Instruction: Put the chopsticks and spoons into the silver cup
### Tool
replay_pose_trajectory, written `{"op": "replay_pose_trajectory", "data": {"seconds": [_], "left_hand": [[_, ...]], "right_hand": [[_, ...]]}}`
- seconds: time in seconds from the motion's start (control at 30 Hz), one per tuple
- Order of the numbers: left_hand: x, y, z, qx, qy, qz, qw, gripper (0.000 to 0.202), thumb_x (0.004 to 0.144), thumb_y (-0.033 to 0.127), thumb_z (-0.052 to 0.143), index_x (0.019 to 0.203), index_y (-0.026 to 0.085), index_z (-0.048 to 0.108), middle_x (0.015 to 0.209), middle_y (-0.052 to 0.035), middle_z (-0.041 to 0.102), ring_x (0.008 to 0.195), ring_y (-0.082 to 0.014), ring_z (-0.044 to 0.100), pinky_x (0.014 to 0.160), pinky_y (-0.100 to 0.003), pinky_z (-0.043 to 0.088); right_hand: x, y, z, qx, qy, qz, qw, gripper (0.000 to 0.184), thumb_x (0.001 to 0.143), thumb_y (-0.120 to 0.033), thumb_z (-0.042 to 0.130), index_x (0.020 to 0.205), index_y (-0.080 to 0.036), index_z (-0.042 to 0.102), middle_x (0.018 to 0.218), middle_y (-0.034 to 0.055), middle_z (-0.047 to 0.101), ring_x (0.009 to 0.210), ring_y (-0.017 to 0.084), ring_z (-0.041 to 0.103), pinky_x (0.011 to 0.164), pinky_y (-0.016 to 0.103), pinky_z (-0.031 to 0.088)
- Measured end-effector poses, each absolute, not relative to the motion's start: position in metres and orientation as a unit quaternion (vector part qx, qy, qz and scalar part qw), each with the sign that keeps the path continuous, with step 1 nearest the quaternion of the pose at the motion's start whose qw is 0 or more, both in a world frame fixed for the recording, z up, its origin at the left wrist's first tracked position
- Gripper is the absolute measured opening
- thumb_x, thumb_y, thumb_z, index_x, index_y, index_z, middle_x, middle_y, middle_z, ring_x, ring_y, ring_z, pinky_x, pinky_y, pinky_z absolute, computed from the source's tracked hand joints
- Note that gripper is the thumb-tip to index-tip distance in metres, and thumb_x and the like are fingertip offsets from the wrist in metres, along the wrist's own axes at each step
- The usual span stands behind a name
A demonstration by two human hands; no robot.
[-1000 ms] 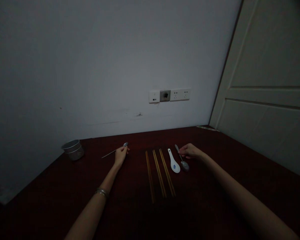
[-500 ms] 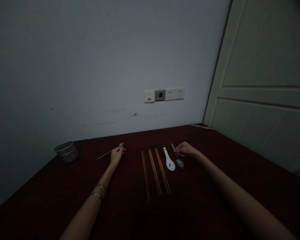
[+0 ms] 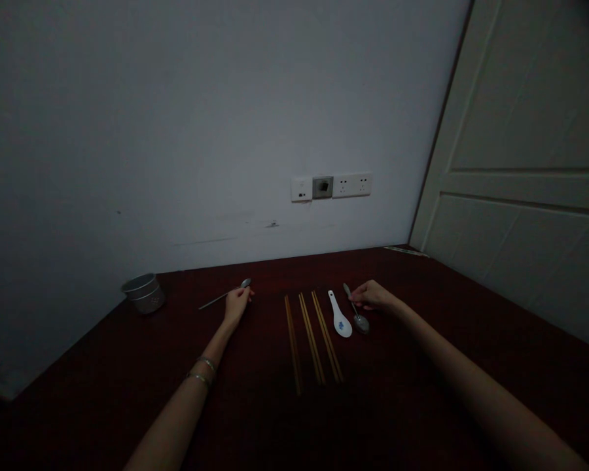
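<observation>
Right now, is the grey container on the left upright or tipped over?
Upright. The grey container stands on the dark red table with its round rim uppermost.

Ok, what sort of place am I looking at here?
Likely a room in a home: wall sockets above a dark red tabletop, with chopsticks and a white spoon laid out on it.

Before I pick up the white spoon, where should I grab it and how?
Probably pinch the white spoon by its slim handle, coming down from above. The handle is much narrower than the wide bowl, which lies nearer you. Above seems best because chopsticks lie on the left and a metal spoon on the right.
</observation>
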State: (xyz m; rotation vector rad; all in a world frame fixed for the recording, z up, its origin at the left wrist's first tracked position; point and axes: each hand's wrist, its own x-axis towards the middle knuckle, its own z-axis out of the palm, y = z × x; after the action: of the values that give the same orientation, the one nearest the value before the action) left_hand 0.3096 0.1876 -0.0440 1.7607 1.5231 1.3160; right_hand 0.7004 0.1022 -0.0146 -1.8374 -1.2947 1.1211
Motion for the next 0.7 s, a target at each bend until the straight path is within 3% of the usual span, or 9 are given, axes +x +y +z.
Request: {"op": "replay_pose_trajectory", "data": {"seconds": [0.5, 0.7], "left_hand": [[0.310, 0.189, -0.046, 0.636, 0.545, 0.486, 0.249, 0.038, 0.071, 0.045, 0.045, 0.061, 0.013, 0.063, 0.050, -0.0013, 0.053, 0.050, -0.0125, 0.049, 0.050, -0.022, 0.033], [0.287, 0.195, -0.034, 0.595, 0.551, 0.496, 0.309, 0.044, 0.069, 0.051, 0.047, 0.073, 0.011, 0.066, 0.059, -0.0042, 0.060, 0.050, -0.0129, 0.051, 0.048, -0.022, 0.035]], "right_hand": [[0.698, 0.099, -0.013, -0.704, -0.491, 0.413, 0.303, 0.010, 0.065, -0.021, 0.066, 0.063, -0.011, 0.065, 0.048, -0.0013, 0.056, 0.041, 0.005, 0.049, 0.037, 0.013, 0.040], [0.707, 0.096, -0.010, -0.703, -0.489, 0.408, 0.316, 0.016, 0.070, -0.027, 0.064, 0.067, -0.012, 0.065, 0.056, 0.0022, 0.061, 0.044, 0.006, 0.051, 0.038, 0.013, 0.041]]}}
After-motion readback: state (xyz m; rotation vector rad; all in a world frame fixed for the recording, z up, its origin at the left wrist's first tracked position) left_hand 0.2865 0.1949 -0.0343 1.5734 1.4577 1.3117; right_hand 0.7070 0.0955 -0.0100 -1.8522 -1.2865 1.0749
